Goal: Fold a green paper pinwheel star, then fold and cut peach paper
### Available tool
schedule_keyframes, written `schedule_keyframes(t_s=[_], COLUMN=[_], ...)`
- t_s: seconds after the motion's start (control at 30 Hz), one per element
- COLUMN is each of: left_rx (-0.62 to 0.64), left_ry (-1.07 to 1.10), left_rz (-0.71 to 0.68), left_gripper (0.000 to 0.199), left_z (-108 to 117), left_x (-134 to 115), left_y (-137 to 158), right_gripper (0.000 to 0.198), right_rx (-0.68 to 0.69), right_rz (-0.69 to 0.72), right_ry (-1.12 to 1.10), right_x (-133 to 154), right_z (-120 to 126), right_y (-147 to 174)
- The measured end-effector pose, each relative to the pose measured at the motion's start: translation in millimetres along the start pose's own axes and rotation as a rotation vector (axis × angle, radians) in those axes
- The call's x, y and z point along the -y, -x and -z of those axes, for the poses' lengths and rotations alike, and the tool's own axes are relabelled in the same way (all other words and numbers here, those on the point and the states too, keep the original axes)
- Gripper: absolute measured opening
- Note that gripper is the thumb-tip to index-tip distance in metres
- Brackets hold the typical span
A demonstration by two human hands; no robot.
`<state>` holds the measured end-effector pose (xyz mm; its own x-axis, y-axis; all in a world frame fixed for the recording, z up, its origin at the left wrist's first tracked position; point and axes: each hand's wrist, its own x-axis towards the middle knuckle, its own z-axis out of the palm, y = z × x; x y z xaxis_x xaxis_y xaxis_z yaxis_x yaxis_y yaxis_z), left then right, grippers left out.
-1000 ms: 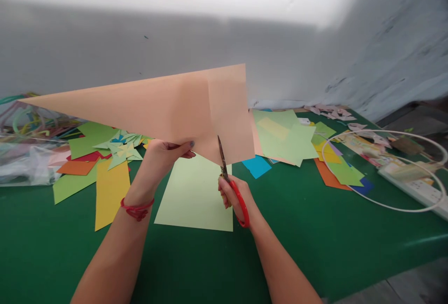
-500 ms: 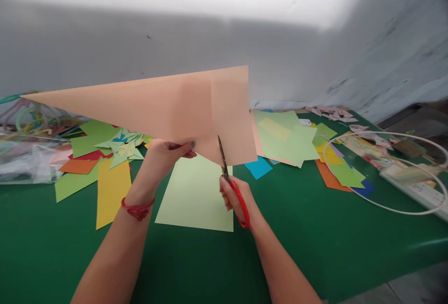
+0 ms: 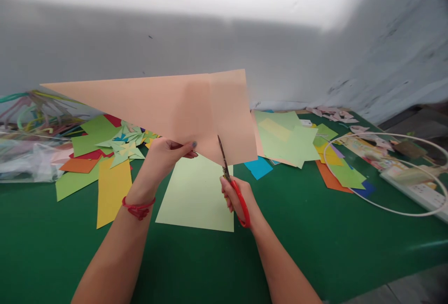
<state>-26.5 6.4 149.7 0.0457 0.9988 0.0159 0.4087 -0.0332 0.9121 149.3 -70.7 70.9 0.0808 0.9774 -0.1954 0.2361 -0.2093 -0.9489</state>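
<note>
A large peach sheet of paper (image 3: 157, 103), folded into a long point at the left with a squared flap at the right, is held up off the table. My left hand (image 3: 166, 154) pinches its lower edge between thumb and fingers. Red-handled scissors (image 3: 241, 203) are gripped in my right hand (image 3: 238, 196), pointing up. One blade lies over the front of the paper near the crease by the flap; the other blade is hidden behind it. Below the hands, a pale green sheet (image 3: 196, 199) lies on the green table (image 3: 297, 248).
At left are a yellow sheet (image 3: 114, 192), green paper stars (image 3: 128, 150), a clear plastic bag (image 3: 28, 159) and coloured balloon strips or tubes (image 3: 38, 112). Stacked green sheets (image 3: 280, 136), a blue piece (image 3: 259, 168), a white cable (image 3: 378, 206) and a power strip (image 3: 416, 187) are at right.
The pointed left end of the peach paper has shifted right and slightly up, and the sheet tilts a little differently. Both hands stay nearly in place.
</note>
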Motion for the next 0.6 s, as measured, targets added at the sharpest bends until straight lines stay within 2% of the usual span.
schedule_keyframes(t_s=[0.27, 0.6], left_rx=[-0.001, 0.0], left_ry=[0.02, -0.057], left_rz=[0.016, 0.012], left_gripper=[0.019, 0.024], left_z=[-0.3, 0.5], left_x=[-0.5, -2.5], left_y=[-0.6, -0.1], right_gripper=[0.045, 0.048], right_rx=[-0.013, -0.063], right_rz=[0.007, 0.019], right_ry=[-0.007, 0.005], right_x=[0.0, -5.6], right_z=[-0.6, -2.3], right_y=[0.2, -2.4])
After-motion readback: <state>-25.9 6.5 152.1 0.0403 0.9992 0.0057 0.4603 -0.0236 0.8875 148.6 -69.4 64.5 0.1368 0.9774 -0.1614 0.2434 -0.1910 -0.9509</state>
